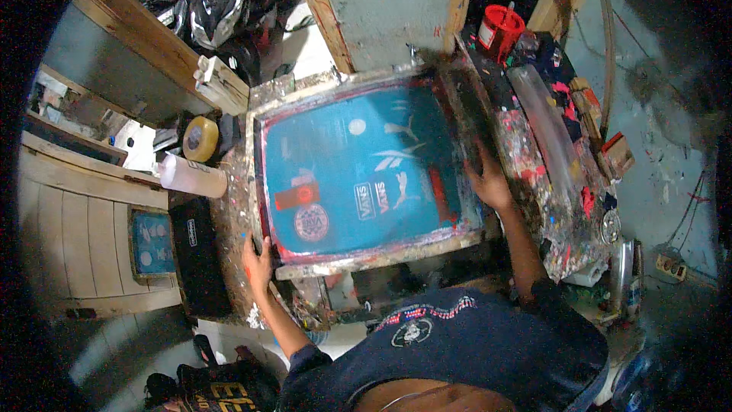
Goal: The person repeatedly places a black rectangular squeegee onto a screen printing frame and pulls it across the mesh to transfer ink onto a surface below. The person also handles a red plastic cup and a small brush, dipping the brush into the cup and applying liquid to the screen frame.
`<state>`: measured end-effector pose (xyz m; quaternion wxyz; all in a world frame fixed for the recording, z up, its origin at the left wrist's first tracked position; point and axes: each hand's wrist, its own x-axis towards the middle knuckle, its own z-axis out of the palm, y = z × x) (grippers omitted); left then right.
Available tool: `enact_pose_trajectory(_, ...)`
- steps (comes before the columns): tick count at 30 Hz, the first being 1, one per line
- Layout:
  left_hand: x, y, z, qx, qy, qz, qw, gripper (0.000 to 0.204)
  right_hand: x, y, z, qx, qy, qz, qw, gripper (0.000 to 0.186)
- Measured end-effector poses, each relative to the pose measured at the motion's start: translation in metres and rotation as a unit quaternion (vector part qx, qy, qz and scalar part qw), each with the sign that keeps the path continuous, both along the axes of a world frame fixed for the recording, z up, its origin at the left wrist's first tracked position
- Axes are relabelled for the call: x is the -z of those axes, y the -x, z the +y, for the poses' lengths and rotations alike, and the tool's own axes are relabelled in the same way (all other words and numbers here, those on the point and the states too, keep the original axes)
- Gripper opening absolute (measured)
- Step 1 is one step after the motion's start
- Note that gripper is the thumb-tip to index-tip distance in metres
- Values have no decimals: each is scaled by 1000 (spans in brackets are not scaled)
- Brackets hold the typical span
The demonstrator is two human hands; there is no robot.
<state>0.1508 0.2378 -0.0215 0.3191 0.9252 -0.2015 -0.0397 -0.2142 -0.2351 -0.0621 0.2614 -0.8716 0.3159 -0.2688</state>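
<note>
A screen-printing frame (374, 262) with a teal mesh lies before me on the worktable. Pale logo shapes and a round emblem show in the mesh, along with a red-orange patch at the left and a dark red streak at the right. At the frame's near left corner is my left hand (258, 265), thumb and fingers apart along the outer edge. My right hand (489, 185) rests against the right side of the frame, fingers spread. Both hands look open; whether either bears any of the frame's weight is unclear.
Left of the frame stand a translucent bottle (194, 175) and a yellow tape roll (201, 140). A black panel (200, 259) leans beside another small screen (152, 244). On the paint-stained right side are a red tub (500, 33) and a long translucent strip (545, 118).
</note>
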Motion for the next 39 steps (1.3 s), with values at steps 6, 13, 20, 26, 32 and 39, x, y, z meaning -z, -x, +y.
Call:
enact_pose_trajectory(6, -5, 22, -22, 0, 9, 9, 1000, 65, -9, 12, -18, 3, 7, -22, 1000, 66)
enact_pose_trajectory(13, 3, 30, -37, -1, 48, 32, 998, 65, -7, 22, -33, 20, -11, -37, 999, 62)
enact_pose_trajectory(20, 18, 17, -16, -22, 78, 68, 994, 63, -6, 16, -30, 20, -21, -3, 1000, 62)
enact_pose_trajectory(26, -12, 34, -38, -12, 57, 46, 997, 60, 0, 15, -31, 15, -27, -2, 1000, 64)
enact_pose_trajectory(32, -11, 24, -26, -14, 55, 45, 997, 56, -2, 10, -28, 1, -19, 2, 1000, 64)
enact_pose_trajectory(39, -23, 30, -34, -32, 26, 43, 998, 63, -9, 5, -18, 24, 12, 19, 999, 65)
